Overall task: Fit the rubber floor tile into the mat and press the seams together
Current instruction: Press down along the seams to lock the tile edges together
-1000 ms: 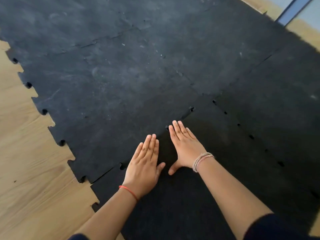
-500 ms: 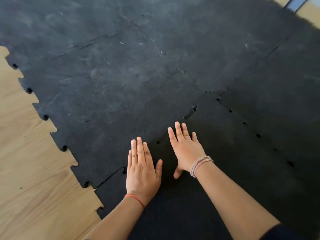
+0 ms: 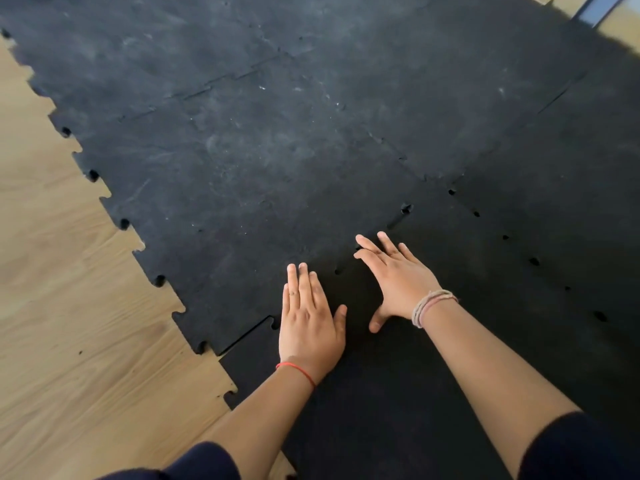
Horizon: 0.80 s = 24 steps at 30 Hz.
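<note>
Both hands lie flat, palms down, on the tile [image 3: 398, 403], holding nothing. The left hand [image 3: 310, 323] has its fingers together and its fingertips at the seam [image 3: 337, 271] between tile and mat [image 3: 277, 150]. The right hand [image 3: 398, 277] has its fingers spread, also reaching that seam. The tile sits in the near corner of the mat, bordered by the wooden floor [image 3: 69, 341] on the left. Compared with half a second ago, the right hand has fanned out and reached further along the seam toward the corner; the left has barely shifted. This suggests pressing is progressing along the joint. Small gaps remain open: a slit [image 3: 249, 336] at the left end, and holes [image 3: 406, 208] ahead of the right hand and along the right seam [image 3: 535, 261]. The seams are judged only partly closed.
</note>
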{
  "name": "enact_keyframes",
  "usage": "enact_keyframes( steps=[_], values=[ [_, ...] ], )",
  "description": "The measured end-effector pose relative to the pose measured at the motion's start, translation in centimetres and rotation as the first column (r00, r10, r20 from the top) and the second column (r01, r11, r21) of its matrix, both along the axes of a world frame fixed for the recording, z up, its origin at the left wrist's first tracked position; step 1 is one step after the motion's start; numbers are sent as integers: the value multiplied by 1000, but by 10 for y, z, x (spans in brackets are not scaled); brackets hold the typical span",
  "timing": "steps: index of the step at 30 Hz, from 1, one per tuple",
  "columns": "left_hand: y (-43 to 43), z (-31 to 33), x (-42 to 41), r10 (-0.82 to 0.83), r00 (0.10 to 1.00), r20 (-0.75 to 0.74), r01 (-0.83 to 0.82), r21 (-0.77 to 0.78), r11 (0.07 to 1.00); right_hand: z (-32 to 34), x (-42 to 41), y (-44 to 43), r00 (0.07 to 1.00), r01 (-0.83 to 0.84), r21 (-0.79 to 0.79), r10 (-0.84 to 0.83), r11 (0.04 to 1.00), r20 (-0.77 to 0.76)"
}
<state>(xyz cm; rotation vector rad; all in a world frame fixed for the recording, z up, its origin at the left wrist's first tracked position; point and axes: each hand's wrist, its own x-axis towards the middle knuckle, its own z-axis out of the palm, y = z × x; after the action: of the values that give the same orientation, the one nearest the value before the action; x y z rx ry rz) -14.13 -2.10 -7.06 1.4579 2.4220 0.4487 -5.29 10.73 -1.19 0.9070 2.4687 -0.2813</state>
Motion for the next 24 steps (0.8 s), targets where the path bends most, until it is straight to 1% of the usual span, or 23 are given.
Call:
enact_keyframes(
  steps=[2, 4, 5, 7, 8, 9, 12, 15, 17, 19, 22, 24],
  values=[
    [-2, -3, -5, -43, 999, -15, 43, -30, 999, 2, 1, 0, 1000, 8, -21, -8, 1000, 19],
    [-17, -8, -14, -50, 996, -79, 51, 10, 999, 1, 2, -6, 995, -85, 21, 84, 996, 45],
    [-32, -11, -19, 4, 996, -90, -1, 28, 1000, 1, 1, -13, 986, -159, 33, 157, 987, 55],
    [-70, -16, -23, 178, 982, -59, -176, 44, 983, 0, -5, -30, 947, -316, 28, 314, 948, 72],
    [-86, -18, -23, 232, 972, -46, -230, 38, 972, -1, -9, -37, 924, -374, 21, 371, 927, 89],
    [-98, -19, -22, 248, 968, -40, -248, 18, 969, -1, -13, -40, 908, -407, 11, 403, 913, 110],
    [-103, -19, -19, 219, 975, -45, -221, -46, 974, -3, -21, -44, 896, -405, -8, 398, 914, 195],
    [-96, -19, -22, 215, 975, -63, -219, -69, 973, -2, -33, -52, 902, -394, 23, 382, 919, 200],
    [-97, -18, -23, 192, 978, -79, -199, -84, 976, 2, -40, -57, 903, -387, 7, 377, 922, 207],
    [-98, -17, -22, 193, 978, -77, -199, -87, 976, 0, -34, -50, 910, -373, -19, 370, 927, 187],
    [-97, -19, -22, 212, 975, -66, -216, -64, 974, -2, -18, -37, 943, -293, -154, 311, 944, 116],
    [-98, -20, -22, 200, 976, -83, -204, -46, 978, -4, -12, -37, 953, -275, -111, 286, 955, 98]
  ],
)
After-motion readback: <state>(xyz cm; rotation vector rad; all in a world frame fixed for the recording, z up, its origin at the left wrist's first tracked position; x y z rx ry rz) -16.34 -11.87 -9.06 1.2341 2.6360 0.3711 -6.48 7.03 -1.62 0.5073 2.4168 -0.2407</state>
